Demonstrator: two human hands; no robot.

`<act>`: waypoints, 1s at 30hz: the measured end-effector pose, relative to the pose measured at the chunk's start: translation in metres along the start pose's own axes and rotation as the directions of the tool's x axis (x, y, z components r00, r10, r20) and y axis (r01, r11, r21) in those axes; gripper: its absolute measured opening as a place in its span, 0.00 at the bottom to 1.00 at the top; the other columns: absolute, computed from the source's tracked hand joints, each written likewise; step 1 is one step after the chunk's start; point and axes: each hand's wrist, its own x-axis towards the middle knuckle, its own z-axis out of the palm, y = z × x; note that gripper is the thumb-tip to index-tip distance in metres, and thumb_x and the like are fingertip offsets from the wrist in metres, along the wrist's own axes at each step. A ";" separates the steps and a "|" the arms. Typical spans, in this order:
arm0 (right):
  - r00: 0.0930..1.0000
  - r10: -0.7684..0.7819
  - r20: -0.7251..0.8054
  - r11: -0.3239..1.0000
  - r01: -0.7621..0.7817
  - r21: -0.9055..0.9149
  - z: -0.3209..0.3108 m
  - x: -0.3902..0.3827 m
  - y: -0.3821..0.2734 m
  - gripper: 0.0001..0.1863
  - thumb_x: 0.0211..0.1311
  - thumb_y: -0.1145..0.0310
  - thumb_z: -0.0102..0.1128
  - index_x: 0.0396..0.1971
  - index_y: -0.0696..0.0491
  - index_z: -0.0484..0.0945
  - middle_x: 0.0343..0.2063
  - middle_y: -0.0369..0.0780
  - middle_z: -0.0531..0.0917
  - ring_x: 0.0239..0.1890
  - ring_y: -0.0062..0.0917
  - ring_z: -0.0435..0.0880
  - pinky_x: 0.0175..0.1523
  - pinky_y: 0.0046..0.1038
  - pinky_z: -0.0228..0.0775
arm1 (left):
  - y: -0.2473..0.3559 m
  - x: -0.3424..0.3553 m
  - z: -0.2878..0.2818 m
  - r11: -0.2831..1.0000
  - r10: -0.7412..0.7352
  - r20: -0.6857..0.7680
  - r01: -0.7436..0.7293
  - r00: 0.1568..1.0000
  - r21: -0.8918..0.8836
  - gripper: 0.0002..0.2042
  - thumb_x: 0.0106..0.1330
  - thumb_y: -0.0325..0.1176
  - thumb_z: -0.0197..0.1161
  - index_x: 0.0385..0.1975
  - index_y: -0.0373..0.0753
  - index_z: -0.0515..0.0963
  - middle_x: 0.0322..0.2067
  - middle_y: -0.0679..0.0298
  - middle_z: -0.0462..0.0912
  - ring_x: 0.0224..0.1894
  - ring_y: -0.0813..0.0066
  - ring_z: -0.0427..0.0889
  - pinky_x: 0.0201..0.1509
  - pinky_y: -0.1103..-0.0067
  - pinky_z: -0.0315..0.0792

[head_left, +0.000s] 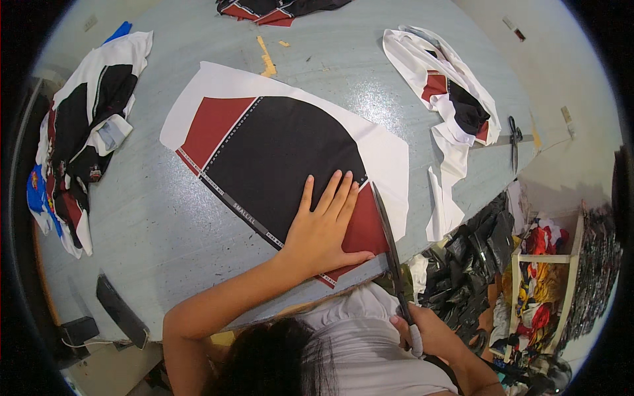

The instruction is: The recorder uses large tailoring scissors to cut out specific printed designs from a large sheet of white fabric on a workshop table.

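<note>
A printed fabric panel [284, 145], black with dark red ends and a white margin, lies flat across the middle of the table. My left hand [327, 224] rests on its lower right part, palm down with the fingers stretched out. At the lower right, my right hand [429, 330] grips long dark scissors [394, 264] by the handles. Their blades point away from me and lie along the border between the red end and the white margin, beside my left hand. My fingers partly hide the handles.
White, black and red fabric pieces lie in heaps at the left [92, 132] and far right [456, 99] of the grey table [165, 231]. Other scissors [514, 142] lie near the right edge. A dark phone [122, 310] is at the lower left. A shelf [545, 259] with cloth stands beyond the table.
</note>
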 end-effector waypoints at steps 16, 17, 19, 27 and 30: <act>0.997 0.057 -0.043 0.990 -0.062 -0.127 -0.001 0.028 -0.016 0.27 0.64 0.49 0.48 0.26 0.64 0.68 0.19 0.53 0.77 0.24 0.41 0.81 0.33 0.36 0.71 | 0.002 -0.002 0.003 0.999 0.025 -0.029 -0.026 0.999 -0.019 0.54 0.49 0.73 0.49 0.61 0.24 0.55 0.63 0.44 0.53 0.69 0.54 0.47 0.67 0.51 0.32; 0.997 0.058 -0.042 0.990 -0.063 -0.128 -0.001 0.027 -0.020 0.27 0.64 0.49 0.48 0.26 0.64 0.68 0.19 0.53 0.77 0.24 0.41 0.81 0.33 0.36 0.71 | 0.002 -0.002 0.002 0.999 0.024 -0.028 -0.025 0.999 -0.020 0.54 0.49 0.73 0.49 0.61 0.24 0.55 0.63 0.44 0.53 0.69 0.54 0.47 0.67 0.51 0.32; 0.981 0.192 0.037 0.980 -0.190 -0.056 -0.005 0.026 -0.028 0.26 0.66 0.50 0.46 0.31 0.64 0.67 0.15 0.42 0.76 0.16 0.25 0.79 0.22 0.27 0.71 | 0.002 -0.002 0.001 1.000 0.021 -0.019 -0.022 1.000 -0.019 0.54 0.49 0.73 0.49 0.61 0.24 0.55 0.63 0.44 0.53 0.69 0.54 0.47 0.67 0.51 0.32; 0.996 0.072 0.045 0.993 -0.067 -0.097 -0.022 0.036 -0.031 0.31 0.65 0.45 0.43 0.28 0.65 0.69 0.16 0.47 0.77 0.19 0.31 0.80 0.28 0.31 0.71 | 0.004 -0.004 0.002 0.999 0.033 -0.024 -0.034 0.999 -0.036 0.53 0.48 0.72 0.52 0.61 0.25 0.55 0.63 0.44 0.53 0.69 0.54 0.47 0.67 0.51 0.32; 1.000 -0.012 0.015 0.992 0.014 -0.126 -0.024 0.042 -0.034 0.31 0.66 0.46 0.43 0.29 0.65 0.69 0.16 0.48 0.77 0.18 0.31 0.80 0.28 0.31 0.71 | 0.004 -0.005 0.002 0.999 0.036 -0.018 -0.036 0.999 -0.040 0.53 0.48 0.71 0.52 0.61 0.25 0.55 0.63 0.45 0.53 0.69 0.55 0.47 0.67 0.51 0.32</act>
